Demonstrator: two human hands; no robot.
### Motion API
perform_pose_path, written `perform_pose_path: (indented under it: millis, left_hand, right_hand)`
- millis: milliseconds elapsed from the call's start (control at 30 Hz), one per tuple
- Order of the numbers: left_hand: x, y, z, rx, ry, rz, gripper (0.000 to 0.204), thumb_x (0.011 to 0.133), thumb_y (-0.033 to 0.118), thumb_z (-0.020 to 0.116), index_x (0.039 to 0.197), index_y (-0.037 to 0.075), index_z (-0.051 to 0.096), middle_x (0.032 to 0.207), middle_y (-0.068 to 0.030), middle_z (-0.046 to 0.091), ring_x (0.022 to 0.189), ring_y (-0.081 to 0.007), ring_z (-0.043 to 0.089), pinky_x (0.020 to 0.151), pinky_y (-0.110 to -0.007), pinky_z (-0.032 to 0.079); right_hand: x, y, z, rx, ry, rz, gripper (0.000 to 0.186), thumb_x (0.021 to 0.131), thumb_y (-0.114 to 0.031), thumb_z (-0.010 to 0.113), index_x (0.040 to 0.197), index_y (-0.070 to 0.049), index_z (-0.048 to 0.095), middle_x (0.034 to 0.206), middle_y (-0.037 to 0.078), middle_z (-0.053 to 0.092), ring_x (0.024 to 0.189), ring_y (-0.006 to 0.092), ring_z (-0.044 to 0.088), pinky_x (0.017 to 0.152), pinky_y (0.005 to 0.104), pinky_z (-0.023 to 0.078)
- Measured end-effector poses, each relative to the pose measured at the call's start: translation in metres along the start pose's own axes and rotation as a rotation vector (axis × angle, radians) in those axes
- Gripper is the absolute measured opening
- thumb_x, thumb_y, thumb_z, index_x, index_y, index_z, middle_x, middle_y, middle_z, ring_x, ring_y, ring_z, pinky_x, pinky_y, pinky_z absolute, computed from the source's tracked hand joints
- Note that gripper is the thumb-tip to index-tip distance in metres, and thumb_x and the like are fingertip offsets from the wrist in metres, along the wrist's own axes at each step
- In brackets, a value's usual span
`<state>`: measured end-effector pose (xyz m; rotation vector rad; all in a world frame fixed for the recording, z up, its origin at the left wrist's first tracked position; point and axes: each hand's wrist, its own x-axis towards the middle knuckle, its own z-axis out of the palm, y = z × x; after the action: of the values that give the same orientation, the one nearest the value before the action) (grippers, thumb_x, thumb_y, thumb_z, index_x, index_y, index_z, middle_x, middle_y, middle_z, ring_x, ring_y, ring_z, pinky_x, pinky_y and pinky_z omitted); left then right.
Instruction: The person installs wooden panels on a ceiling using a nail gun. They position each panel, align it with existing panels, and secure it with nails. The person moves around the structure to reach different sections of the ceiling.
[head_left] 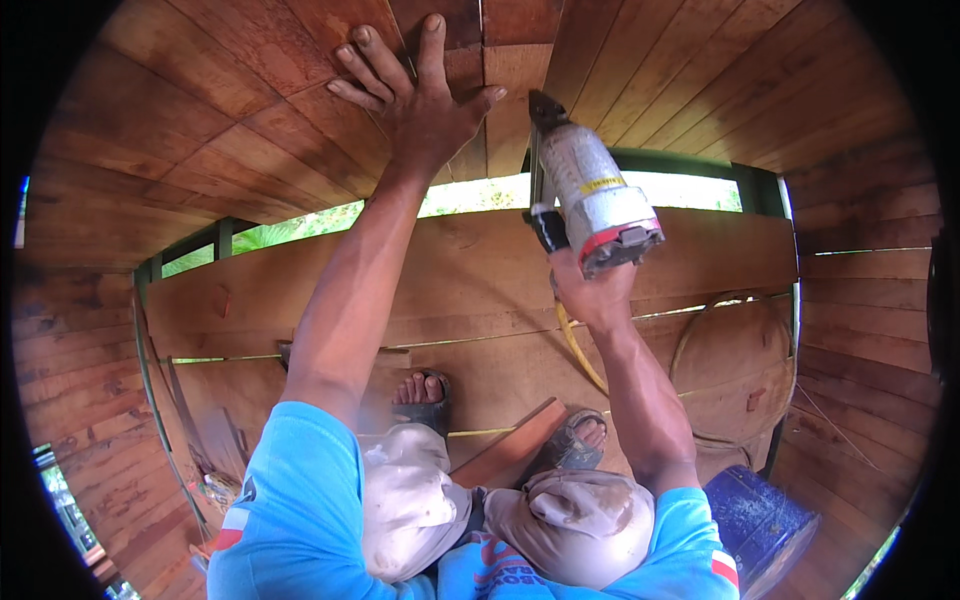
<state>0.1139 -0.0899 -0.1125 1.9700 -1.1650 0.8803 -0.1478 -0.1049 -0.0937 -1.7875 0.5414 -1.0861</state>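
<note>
My left hand [425,118] lies with its fingers spread against the wooden planks [260,85] at the top of the view, holding nothing. To its right, my right hand [596,296] is wrapped round the handle of a grey air nail gun [590,180] with a red and black cap. The gun points away from me, and its dark nose reaches the planks near a seam. Whether the tip presses on the wood I cannot tell. A yellow air hose [578,350] hangs down from below my right hand.
Large brown boards [470,260] lie under a bright gap. Below, my sandalled feet [425,390] rest on either side of a loose reddish plank [510,440]. A blue drum [765,525] stands at the lower right. Plank walls [870,330] close in both sides.
</note>
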Motion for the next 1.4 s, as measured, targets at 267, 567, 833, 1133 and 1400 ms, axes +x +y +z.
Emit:
perform_pose_path:
  millis: [267, 567, 833, 1133, 1400]
  left_hand:
    - [0.001, 0.006, -0.005, 0.096, -0.074, -0.018, 0.122, 0.067, 0.063, 0.085, 0.157, 0.014, 0.02, 0.154, -0.0389, -0.024, 0.138, -0.0619, -0.032, 0.105, -0.076, -0.016]
    - [-0.001, 0.004, 0.001, 0.183, 0.033, 0.016, 0.117, 0.069, 0.065, 0.079, 0.159, 0.018, 0.021, 0.159, -0.0367, -0.014, 0.145, -0.0578, -0.02, 0.108, -0.076, -0.01]
    - [0.002, 0.009, 0.002, 0.174, 0.121, 0.008, 0.121, 0.065, 0.075, 0.077, 0.159, 0.02, 0.025, 0.163, -0.0333, -0.006, 0.149, -0.0549, -0.011, 0.111, -0.075, -0.007]
    - [0.003, 0.013, -0.001, 0.098, 0.124, 0.004, 0.121, 0.063, 0.062, 0.085, 0.159, 0.021, 0.024, 0.163, -0.0336, -0.007, 0.149, -0.0551, -0.014, 0.11, -0.075, -0.009]
    - [0.003, 0.01, 0.0, 0.135, 0.091, -0.005, 0.118, 0.063, 0.056, 0.086, 0.159, 0.02, 0.026, 0.163, -0.0341, -0.005, 0.149, -0.0558, -0.013, 0.11, -0.074, -0.008]
  right_hand:
    - [0.026, 0.0, 0.015, -0.077, -0.11, -0.04, 0.032, 0.074, -0.004, 0.076, 0.105, -0.001, 0.068, 0.092, 0.012, 0.074, 0.084, 0.0203, 0.072, 0.077, 0.0336, 0.056]
    - [0.032, 0.019, 0.024, -0.163, -0.147, -0.084, 0.044, 0.071, -0.005, 0.075, 0.112, 0.0, 0.061, 0.092, 0.018, 0.073, 0.088, 0.0321, 0.075, 0.079, 0.0373, 0.058]
    - [0.033, 0.024, 0.025, -0.147, -0.16, -0.044, 0.046, 0.071, -0.006, 0.076, 0.114, 0.001, 0.06, 0.093, 0.018, 0.073, 0.088, 0.0326, 0.075, 0.079, 0.037, 0.058]
    - [0.034, 0.027, 0.027, -0.167, -0.155, -0.094, 0.049, 0.071, -0.008, 0.077, 0.116, 0.001, 0.06, 0.093, 0.019, 0.073, 0.088, 0.0335, 0.075, 0.079, 0.0378, 0.058]
    - [0.033, 0.025, 0.026, -0.221, -0.153, -0.095, 0.05, 0.07, -0.009, 0.078, 0.116, 0.0, 0.059, 0.093, 0.019, 0.073, 0.088, 0.0332, 0.075, 0.079, 0.0377, 0.058]
